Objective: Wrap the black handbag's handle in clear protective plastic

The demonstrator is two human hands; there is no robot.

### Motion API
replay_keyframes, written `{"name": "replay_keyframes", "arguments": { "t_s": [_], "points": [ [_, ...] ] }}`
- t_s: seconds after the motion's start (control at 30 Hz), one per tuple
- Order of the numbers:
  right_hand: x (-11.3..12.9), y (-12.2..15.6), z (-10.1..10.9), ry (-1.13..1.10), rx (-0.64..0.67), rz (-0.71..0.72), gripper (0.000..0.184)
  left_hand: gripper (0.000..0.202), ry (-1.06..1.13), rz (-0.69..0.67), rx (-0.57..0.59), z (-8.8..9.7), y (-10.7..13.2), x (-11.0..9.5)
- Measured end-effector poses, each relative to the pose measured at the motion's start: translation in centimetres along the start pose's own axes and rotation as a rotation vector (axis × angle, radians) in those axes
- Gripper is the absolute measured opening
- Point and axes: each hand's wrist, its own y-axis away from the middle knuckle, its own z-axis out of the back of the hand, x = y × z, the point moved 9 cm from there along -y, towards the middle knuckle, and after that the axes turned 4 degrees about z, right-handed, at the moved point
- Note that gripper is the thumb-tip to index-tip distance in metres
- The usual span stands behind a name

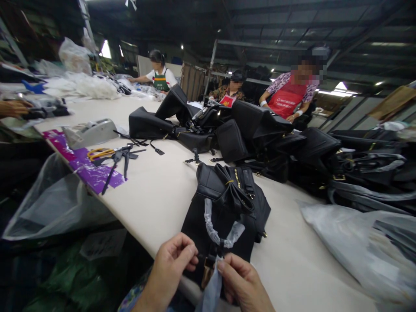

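The left hand (170, 260) and right hand (242, 281) meet at the near end of a black bag (227, 203) that lies on the pale surface (156, 195). The left grip is closed, thumb and fingers pinched together on a small dark part at the bag's near edge. The right grip is clamped on a strip of clear wrap (212, 288), pinched just beside the left fingertips, with the strip hanging down below it. Just beyond both grips, the bag's handle (216, 229) arches up, bound in the same clear wrap. Farther beyond, the bag's folded top with its gold fittings points away from the hands.

Well beyond the grips a heap of black bags (260, 134) covers the far side of the surface. Out to the left of the left grip lie scissors (99, 154), black straps, a tape dispenser (92, 132) and a purple sheet (86, 167). To the right of the right grip lies a plastic sack (354, 242). Three people (289, 95) work at the far end.
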Motion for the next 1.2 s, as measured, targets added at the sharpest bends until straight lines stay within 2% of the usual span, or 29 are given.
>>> {"name": "replay_keyframes", "arguments": {
  "t_s": [0.1, 0.17, 0.27, 0.37, 0.4, 0.5, 0.57, 0.67, 0.8, 0.9, 0.97, 1.13, 1.2],
  "points": [
    [-0.9, -0.5, 0.5, -0.003, -0.012, -0.001, 0.057, 0.032, -0.094, -0.07, -0.068, 1.8, -0.1, -1.4],
    [-1.2, -0.7, 0.4, -0.061, -0.003, 0.001, 0.055, 0.027, -0.172, -0.119, -0.049, 1.9, 0.3, -2.0],
    [-1.6, -0.8, -0.3, -0.196, 0.037, -0.044, 0.053, 0.023, -0.363, -0.253, 0.009, 0.5, 1.6, -2.5],
    [-1.8, -0.7, -0.8, -0.302, 0.045, -0.088, 0.054, 0.044, -0.584, -0.425, 0.032, -1.5, 2.8, -2.7],
    [-1.8, -0.7, -0.8, -0.322, 0.044, -0.095, 0.054, 0.044, -0.62, -0.475, 0.031, -2.0, 3.0, -2.7],
    [-1.9, -0.6, -0.7, -0.35, 0.039, -0.098, 0.053, 0.015, -0.62, -0.587, 0.048, -2.8, 3.1, -2.8],
    [-1.8, -0.5, -0.9, -0.348, 0.053, -0.097, 0.053, 0.014, -0.602, -0.621, 0.062, -2.8, 3.0, -3.0],
    [-1.2, -0.3, -1.2, -0.309, 0.08, -0.079, 0.053, 0.016, -0.599, -0.547, 0.067, -2.3, 2.5, -2.9],
    [-0.1, -0.1, -1.4, -0.177, 0.09, -0.009, 0.05, 0.018, -0.526, -0.289, 0.109, -1.7, 1.7, -1.8],
    [0.1, -0.3, -1.4, -0.085, 0.071, 0.048, 0.051, 0.019, -0.373, -0.08, 0.187, -2.0, 1.5, -0.4],
    [0.0, -0.5, -1.3, -0.042, 0.041, 0.082, 0.05, 0.022, -0.281, 0.008, 0.218, -2.4, 1.5, 0.3],
    [0.5, -0.5, -1.1, 0.034, -0.042, 0.17, 0.051, 0.028, -0.177, 0.089, 0.24, -2.5, 1.6, 1.3],
    [0.4, -0.6, -1.1, 0.034, -0.043, 0.163, 0.052, 0.026, -0.227, 0.057, 0.23, -2.2, 1.5, 1.2]
  ]
}}
